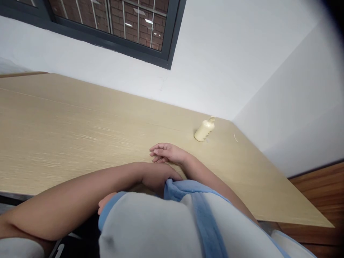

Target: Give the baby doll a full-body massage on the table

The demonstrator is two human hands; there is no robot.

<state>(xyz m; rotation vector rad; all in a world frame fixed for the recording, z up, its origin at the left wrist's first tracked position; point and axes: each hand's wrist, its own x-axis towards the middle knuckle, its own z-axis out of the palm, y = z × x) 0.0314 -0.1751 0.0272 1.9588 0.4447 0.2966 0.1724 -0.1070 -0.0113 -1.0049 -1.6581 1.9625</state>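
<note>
Low in the head view, close to me, is a bulky whitish-grey garment with blue bands. A small pink part, like a doll's hand or foot, pokes out of its blue cuff at the left; the cloth hides what is inside. My left hand reaches across from the left and touches the blue cloth edge, which covers its fingers. Just beyond it, my right hand rests on the tabletop, fingers loosely bent and a little apart, holding nothing. A pale yellow bottle with a spout-like top stands beyond my right hand.
The wood-grain table runs along a white wall under a dark-framed window with bars. A thin pale strand lies right of the bottle. Reddish-brown wood panelling is at the right.
</note>
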